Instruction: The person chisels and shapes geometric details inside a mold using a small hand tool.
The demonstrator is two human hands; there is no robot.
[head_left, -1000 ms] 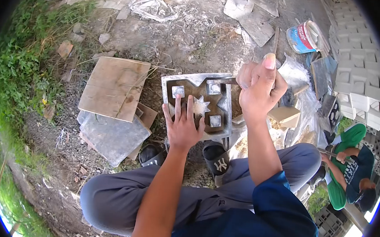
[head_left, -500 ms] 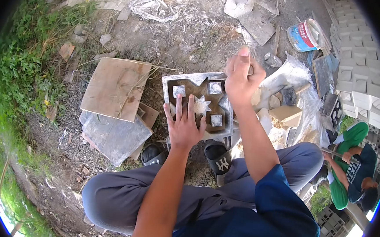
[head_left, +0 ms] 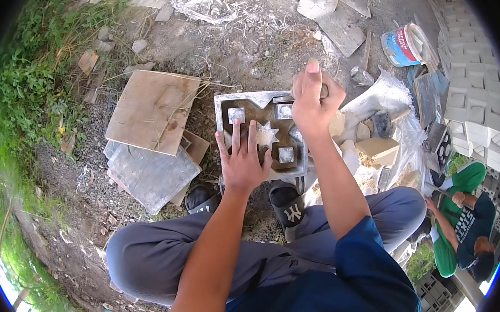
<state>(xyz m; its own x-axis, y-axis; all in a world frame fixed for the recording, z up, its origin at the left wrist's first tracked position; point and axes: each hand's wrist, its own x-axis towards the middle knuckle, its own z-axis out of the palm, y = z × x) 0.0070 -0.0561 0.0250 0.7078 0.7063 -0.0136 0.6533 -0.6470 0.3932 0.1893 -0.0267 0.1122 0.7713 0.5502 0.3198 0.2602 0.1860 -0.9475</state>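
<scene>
A square metal mould (head_left: 219, 104) with raised square blocks and a star-shaped piece (head_left: 267, 135) in its middle lies on the ground before my feet. My left hand (head_left: 243, 164) rests on its near left part, fingers spread, holding nothing. Above the mould's far right corner, my right hand (head_left: 316, 102) is closed round a bar-like tool, its thumb pointing up. Only a short part of the tool (head_left: 283, 99) shows, reaching left over the mould's edge; the rest is hidden by the hand.
Wooden boards (head_left: 151, 111) and grey sheets (head_left: 153, 175) lie at the left. On the right are a plastic sheet (head_left: 410, 141), a brown block (head_left: 378, 150), a paint bucket (head_left: 405, 46), and stacked pale blocks (head_left: 478, 85). A co-worker in green trousers (head_left: 445, 251) sits at the far right.
My right hand has moved left and a little forward with the tool, closer to the mould. My left hand has stayed in place on the mould.
</scene>
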